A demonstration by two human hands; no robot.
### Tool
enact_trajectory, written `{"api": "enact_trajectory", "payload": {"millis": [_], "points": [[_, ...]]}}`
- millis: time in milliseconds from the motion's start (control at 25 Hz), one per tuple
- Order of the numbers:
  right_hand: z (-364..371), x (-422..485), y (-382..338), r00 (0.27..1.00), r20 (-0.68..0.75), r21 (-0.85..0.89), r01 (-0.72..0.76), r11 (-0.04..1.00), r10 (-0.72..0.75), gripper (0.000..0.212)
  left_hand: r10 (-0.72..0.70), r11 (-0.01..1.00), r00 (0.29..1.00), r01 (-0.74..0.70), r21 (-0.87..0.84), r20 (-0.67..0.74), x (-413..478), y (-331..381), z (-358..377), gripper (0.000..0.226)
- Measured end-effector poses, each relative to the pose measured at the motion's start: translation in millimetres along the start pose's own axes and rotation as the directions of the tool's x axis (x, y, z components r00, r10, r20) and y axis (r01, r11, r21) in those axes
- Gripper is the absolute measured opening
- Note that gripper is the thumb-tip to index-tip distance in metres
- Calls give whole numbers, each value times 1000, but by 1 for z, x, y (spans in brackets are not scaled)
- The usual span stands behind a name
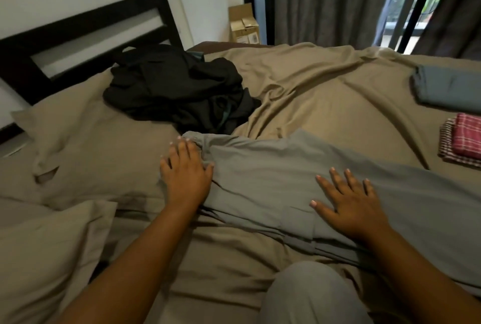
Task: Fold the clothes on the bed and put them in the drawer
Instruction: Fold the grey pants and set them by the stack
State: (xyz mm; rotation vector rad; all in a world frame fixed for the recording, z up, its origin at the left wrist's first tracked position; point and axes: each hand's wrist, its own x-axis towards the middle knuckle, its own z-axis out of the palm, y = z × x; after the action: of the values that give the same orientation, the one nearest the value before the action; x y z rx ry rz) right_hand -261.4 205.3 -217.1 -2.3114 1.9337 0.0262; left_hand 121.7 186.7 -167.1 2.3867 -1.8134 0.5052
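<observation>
Smoothing stage of the fold: I had both palms pressed flat, fingers spread wide and gripping nothing, on the grey garment (273, 185) laid out across the near part of the bed (325, 94). My left hand (186, 171) sat at the garment's bunched end, toward the headboard (86, 29) side, half on cloth and half on the sheet; my right hand (351, 201) lay well inside the fabric, near a seam or pocket edge. The garment stretched between and beyond my hands, running off toward the foot of the bed. To do this step well, in my judgement, I needed to sweep outward from the middle so the wrinkles at the left end flattened, then square the edges before turning anything over, since creases trapped now would set into the fold. The black clothes (179, 89), unfolded, were heaped farther off beside the pillow (86, 141), well apart from my hands. At the foot edge lay a folded grey piece (447, 87) and a folded red checked piece (466, 139), so the task looked partly done. No drawer was in view.
</observation>
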Motion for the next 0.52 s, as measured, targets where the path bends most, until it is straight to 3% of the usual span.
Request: {"api": "enact_trajectory", "payload": {"millis": [80,200,280,360,440,480,520], "points": [[-2,-1,-2,1000,20,12,-15,1000,14,86,-195,976,970,206,-65,145,1,-15,-14,91],[-6,-4,-5,995,90,40,-42,998,38,87,-338,878,879,423,-224,336,15,-31,-32,84],[-9,-6,-8,985,165,51,-62,997,53,91,-313,742,775,560,-368,549,29,-37,-45,73],[-17,-5,-12,967,243,82,-101,991,79,94,-221,586,716,640,-497,662,35,-34,-66,56],[-35,-3,-25,958,267,273,-175,946,101,100,-169,581,766,585,-565,620,38,-14,-91,45],[-50,-2,-36,960,263,471,-217,855,98,105,-119,620,811,511,-595,572,36,5,-106,44],[-64,0,-48,962,260,688,-242,684,80,109,-53,669,855,415,-617,517,30,30,-122,41]]}}
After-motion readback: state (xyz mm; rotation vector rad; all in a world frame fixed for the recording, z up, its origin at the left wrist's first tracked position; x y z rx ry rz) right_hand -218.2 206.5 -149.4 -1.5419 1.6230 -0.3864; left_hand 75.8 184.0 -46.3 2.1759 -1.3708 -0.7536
